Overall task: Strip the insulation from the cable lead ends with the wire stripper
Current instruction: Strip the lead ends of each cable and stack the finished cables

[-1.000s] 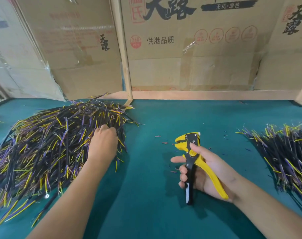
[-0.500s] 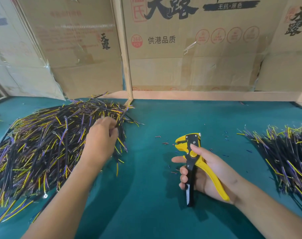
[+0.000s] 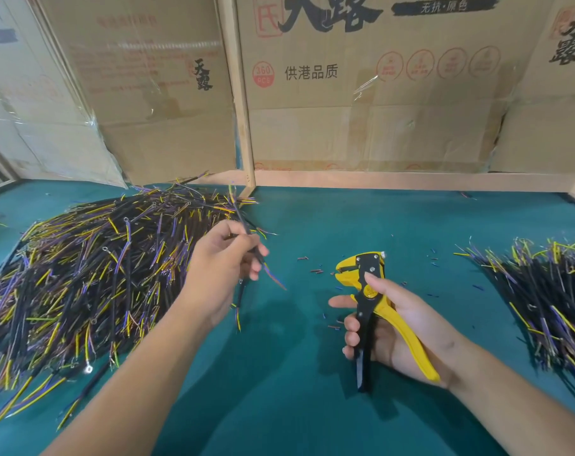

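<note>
Presently: left hand [image 3: 222,268] pinches single cable [image 3: 250,240] above worktop [image 3: 279,406], at right edge of unstripped pile [image 3: 92,274]. Cable long axis runs roughly 12-to-6, slightly tilted, coloured lead ends [image 3: 274,279] pointing toward 4 o'clock. Right hand [image 3: 394,327] grips wire stripper [image 3: 366,301], handles spread, jaws facing 9 o'clock. Lead ends lie at 9 o'clock from jaws, apart. Judgement: left hand must carry leads rightward into jaws. Finished pile [image 3: 549,297] at 3 o'clock
</note>
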### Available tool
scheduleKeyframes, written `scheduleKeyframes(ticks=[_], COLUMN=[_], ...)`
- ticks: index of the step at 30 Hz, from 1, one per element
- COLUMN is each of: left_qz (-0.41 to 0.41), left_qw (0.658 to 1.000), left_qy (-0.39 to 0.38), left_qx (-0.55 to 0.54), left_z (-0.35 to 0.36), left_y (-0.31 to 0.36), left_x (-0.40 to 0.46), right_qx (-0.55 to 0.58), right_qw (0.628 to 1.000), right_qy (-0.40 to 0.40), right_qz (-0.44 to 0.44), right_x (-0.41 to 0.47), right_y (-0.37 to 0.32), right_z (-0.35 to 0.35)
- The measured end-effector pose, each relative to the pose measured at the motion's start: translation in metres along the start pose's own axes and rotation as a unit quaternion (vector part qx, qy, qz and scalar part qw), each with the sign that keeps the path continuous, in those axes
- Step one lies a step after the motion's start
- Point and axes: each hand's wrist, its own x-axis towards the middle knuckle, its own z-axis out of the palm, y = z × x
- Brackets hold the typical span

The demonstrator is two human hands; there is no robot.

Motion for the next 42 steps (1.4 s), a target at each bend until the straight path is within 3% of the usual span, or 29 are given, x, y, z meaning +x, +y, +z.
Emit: scheduleKeyframes(ticks=[7, 21, 27, 42], left_qz=[-0.030, -0.041, -0.001, -0.005], left_qw=[0.996, 0.997, 0.996, 0.994], left_qy=[-0.057, -0.059, -0.080, -0.108], left_qx=[-0.066, -0.015, 0.027, 0.010], left_z=[0.021, 0.028, 0.028, 0.028], left_y=[-0.002, -0.007, -0.007, -0.003], left_x=[-0.014, -0.018, -0.019, -0.022], right_qx=[0.002, 0.006, 0.017, -0.007], right_qw=[1.000, 1.000, 1.000, 1.000], right_qy=[0.000, 0.013, 0.022, 0.020], right_qz=[0.005, -0.009, -0.006, 0.005], right_x=[0.002, -0.009, -0.011, -0.009], right_y=[0.001, -0.002, -0.004, -0.004], right_z=[-0.002, 0.012, 0.014, 0.015])
